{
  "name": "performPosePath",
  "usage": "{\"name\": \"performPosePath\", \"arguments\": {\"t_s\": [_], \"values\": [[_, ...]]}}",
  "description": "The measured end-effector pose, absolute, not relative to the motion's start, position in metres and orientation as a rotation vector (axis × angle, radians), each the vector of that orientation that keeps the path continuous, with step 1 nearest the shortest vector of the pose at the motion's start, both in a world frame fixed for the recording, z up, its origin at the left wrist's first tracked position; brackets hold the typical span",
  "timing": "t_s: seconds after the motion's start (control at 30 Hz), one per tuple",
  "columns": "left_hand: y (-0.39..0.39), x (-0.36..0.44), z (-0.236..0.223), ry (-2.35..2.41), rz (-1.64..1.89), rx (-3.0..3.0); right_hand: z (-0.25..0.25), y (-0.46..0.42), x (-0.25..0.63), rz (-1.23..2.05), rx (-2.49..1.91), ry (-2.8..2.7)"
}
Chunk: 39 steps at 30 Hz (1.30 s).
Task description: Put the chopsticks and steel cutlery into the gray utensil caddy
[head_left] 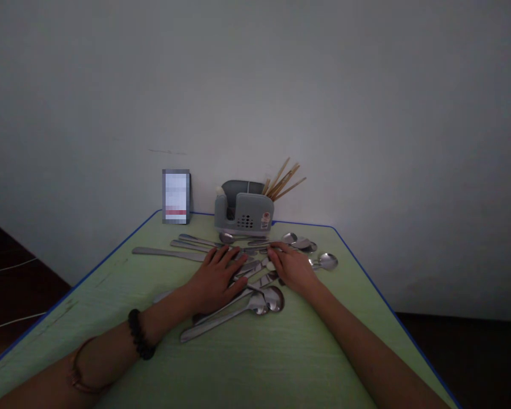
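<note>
Several steel spoons [255,301] and other cutlery lie scattered on a light green table [259,363]. My left hand [216,279] lies flat on the pile with its fingers stretched out over the handles. My right hand [290,264] rests palm down on the cutlery to the right, fingers spread and touching spoon handles. Neither hand grips anything. A long steel knife [168,253] lies left of my left hand. More spoons [326,261] sit right of my right hand.
A grey cutlery holder [243,215] with wooden chopsticks [283,180] stands at the table's far edge against the white wall. A small upright card [176,196] stands to its left. The table has a blue rim [111,258]; dark floor lies on both sides.
</note>
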State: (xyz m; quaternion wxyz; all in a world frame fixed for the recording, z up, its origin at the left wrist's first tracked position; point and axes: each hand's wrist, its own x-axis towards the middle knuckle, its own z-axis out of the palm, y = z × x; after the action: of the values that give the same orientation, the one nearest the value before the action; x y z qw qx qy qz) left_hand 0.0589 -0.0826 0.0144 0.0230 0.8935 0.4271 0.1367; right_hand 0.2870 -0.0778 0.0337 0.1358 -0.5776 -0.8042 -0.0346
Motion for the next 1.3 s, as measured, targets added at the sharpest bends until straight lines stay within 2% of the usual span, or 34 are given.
{"name": "performPosePath", "arguments": {"t_s": [0.37,1.03,1.3], "values": [[-0.087,0.061,0.017,1.364,0.321,2.815,0.037,-0.078,0.288,-0.036,-1.731,-2.253],[-0.088,0.060,0.019,1.357,0.451,2.760,0.028,-0.066,0.308,-0.111,-1.754,-2.079],[-0.083,0.059,0.017,1.091,0.427,2.825,0.030,-0.066,0.307,-0.111,-1.799,-2.124]]}}
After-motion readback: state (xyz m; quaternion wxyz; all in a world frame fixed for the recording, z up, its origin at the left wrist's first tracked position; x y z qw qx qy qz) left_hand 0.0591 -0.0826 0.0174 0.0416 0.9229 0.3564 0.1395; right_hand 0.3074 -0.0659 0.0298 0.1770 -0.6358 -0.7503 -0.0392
